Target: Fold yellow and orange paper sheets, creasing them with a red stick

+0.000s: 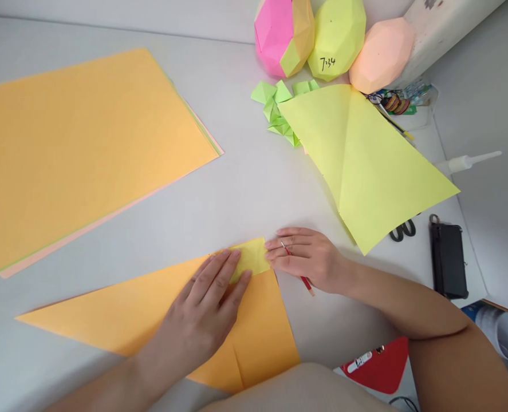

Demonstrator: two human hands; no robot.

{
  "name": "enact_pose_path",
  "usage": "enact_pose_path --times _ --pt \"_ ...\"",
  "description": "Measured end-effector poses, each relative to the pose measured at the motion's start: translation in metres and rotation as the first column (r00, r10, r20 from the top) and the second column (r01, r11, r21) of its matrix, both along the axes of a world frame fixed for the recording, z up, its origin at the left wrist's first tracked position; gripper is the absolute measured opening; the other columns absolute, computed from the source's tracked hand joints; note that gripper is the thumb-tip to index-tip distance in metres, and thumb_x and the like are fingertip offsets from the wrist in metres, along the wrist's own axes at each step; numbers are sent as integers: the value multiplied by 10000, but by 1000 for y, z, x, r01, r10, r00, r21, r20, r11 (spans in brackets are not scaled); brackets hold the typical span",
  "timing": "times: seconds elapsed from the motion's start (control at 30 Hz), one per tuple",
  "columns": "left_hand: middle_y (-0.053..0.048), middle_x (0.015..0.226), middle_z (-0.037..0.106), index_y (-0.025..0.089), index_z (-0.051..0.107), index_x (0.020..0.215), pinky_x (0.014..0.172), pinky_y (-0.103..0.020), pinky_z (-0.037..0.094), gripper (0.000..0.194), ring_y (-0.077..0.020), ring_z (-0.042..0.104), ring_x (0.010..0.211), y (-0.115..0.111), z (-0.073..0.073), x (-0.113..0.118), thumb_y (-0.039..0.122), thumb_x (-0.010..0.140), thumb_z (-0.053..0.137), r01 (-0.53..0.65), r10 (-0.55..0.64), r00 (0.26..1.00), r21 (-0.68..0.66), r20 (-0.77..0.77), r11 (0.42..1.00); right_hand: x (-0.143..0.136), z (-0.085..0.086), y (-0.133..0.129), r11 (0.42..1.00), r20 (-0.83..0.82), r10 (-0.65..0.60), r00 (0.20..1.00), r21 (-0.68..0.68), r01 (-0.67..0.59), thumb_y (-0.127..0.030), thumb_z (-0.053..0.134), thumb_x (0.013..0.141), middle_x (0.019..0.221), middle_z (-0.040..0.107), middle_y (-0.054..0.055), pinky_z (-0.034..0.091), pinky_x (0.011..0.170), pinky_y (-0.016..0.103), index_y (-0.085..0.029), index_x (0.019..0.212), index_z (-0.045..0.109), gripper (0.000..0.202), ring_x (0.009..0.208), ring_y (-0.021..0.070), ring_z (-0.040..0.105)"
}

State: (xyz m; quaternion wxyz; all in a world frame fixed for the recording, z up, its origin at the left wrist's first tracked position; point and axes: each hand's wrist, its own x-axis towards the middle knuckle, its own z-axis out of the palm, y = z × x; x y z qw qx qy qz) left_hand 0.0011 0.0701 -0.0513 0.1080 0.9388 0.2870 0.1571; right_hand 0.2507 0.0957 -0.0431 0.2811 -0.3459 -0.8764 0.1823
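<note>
A folded orange sheet (267, 320) lies on the table in front of me, with a small yellow paper piece (254, 256) on its upper right edge. My left hand (206, 303) rests flat on the orange sheet, its spread fingertips over the left part of the yellow piece. At the piece's right end, the fingertips of my right hand (311, 260) touch its edge. A thin red pen (307, 283) is held in the right hand, its tip showing between the fingers and its other end below them.
A stack of large orange sheets (94, 154) lies at upper left. A creased yellow sheet (374, 166) is at right, beside green folded pieces (275, 111). Paper polyhedra (337, 37) stand behind. Scissors (403, 230) and a black case (449, 260) lie at far right.
</note>
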Motion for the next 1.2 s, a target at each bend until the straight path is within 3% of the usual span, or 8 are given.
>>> enact_pose_path --times 0.27,0.47,0.7,1.2 --pt "-238 1190 562 43 565 1149 939 -550 516 329 -400 513 1195 -1 4 2 43 820 573 -41 41 999 118 -2 992 0 1 -1 999 26 5 1000 41 -6 -52 511 914 876 755 7 527 967 331 -165 789 625 203 977 151 691" --pt "-229 1221 562 50 564 1147 956 -529 508 329 -382 527 1189 -5 4 1 57 819 555 -35 44 998 161 -53 986 1 2 -1 999 6 21 1000 30 -22 -47 509 913 913 754 22 534 960 362 -159 821 632 190 976 165 692" --pt "-244 1211 580 40 565 1158 895 -510 535 323 -385 581 1121 -8 3 4 204 880 572 -59 81 992 214 -93 975 1 1 0 1000 -7 22 1000 16 -22 -38 523 901 919 755 28 544 948 383 -159 824 635 182 977 177 693" --pt "-266 1193 578 36 582 1103 922 -508 517 267 -383 569 1148 -3 12 -1 190 886 568 -22 39 993 157 -108 987 1 2 0 1000 -2 23 1000 11 -23 -55 506 918 918 755 27 534 961 368 -161 813 647 206 985 165 690"
